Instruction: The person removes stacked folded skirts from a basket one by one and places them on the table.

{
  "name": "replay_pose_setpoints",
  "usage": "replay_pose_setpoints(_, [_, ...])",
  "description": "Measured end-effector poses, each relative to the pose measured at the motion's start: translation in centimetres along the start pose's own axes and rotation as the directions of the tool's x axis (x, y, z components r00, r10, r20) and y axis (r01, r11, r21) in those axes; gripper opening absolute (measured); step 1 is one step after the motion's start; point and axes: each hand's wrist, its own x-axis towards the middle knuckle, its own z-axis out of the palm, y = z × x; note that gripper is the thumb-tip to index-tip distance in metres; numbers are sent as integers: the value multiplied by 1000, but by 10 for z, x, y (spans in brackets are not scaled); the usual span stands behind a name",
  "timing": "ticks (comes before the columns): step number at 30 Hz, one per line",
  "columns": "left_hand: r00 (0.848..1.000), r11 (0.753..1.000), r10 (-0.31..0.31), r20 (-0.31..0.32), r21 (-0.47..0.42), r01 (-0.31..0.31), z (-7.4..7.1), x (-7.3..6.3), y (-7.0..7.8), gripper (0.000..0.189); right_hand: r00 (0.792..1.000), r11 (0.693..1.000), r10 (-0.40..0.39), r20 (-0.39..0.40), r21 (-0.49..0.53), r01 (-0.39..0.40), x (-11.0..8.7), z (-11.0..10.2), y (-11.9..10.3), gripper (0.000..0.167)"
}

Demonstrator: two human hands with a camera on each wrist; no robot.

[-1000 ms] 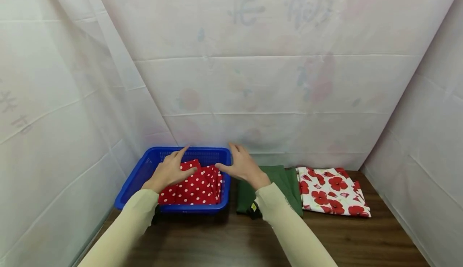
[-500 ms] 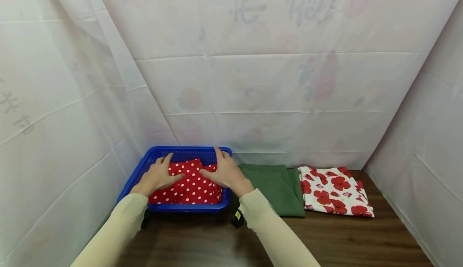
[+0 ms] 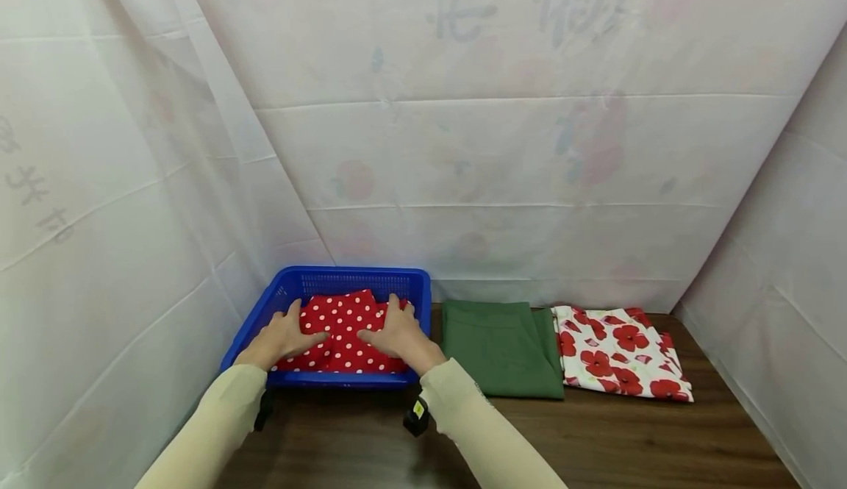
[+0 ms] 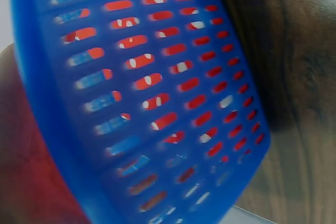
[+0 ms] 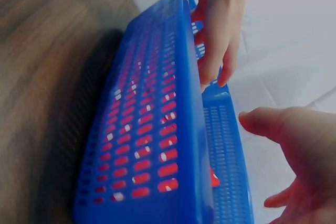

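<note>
A folded red cloth with white polka dots [image 3: 351,323] lies in a blue plastic basket [image 3: 360,272] in the head view. My left hand [image 3: 281,338] is over the cloth's left side, thumb and fingers spread apart. Over its right side is my right hand [image 3: 401,334], also spread, with the two thumbs pointing at each other. Whether the fingertips touch the cloth I cannot tell. In the right wrist view, my left hand [image 5: 218,35] dips inside the basket rim and my right hand [image 5: 310,150] is above it. The slotted basket wall [image 4: 152,87] fills much of the left wrist view.
Right of the basket, a folded green cloth [image 3: 496,349] lies on the dark wooden table [image 3: 622,445]. Beside it is a folded white cloth with red flowers [image 3: 618,353]. White sheets [image 3: 490,151] hang behind and on both sides.
Both hands have moved lower into the basket over the polka-dot cloth. The right hand has come left from the basket's right rim, and the hands are closer together. The cloths lie still.
</note>
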Motion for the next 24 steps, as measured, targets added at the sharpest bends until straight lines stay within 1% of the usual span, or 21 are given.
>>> replay_pose_setpoints(3, [999, 999, -27, 23, -22, 27, 2, -1, -6, 118, 998, 999, 51, 27, 17, -51, -1, 5, -3, 100])
replay_pose_setpoints(6, [999, 999, -28, 46, -40, 30, 5, -2, -9, 120, 996, 997, 74, 44, 12, -75, -1, 10, -3, 101])
replay_pose_setpoints(8, [997, 998, -25, 72, -50, 29, 6, -2, -11, 121, 996, 997, 75, 56, 10, -76, -2, 12, -2, 102])
replay_pose_setpoints(13, [989, 997, -37, 141, -66, 47, 7, -4, -10, 123, 994, 998, 49, 93, 22, -52, -3, 17, 4, 100])
replay_pose_setpoints(15, [987, 996, -37, 156, -79, 49, 7, -4, -9, 124, 993, 998, 40, 109, 33, -44, -3, 18, 7, 99])
replay_pose_setpoints(18, [986, 994, -13, 167, -104, 30, 8, -3, -8, 127, 992, 997, 40, 123, 63, -48, -1, 20, 10, 95])
replay_pose_setpoints(24, [987, 994, 5, 158, -104, 11, 9, 3, -9, 129, 988, 988, 13, 154, 150, -36, 4, 21, 15, 82])
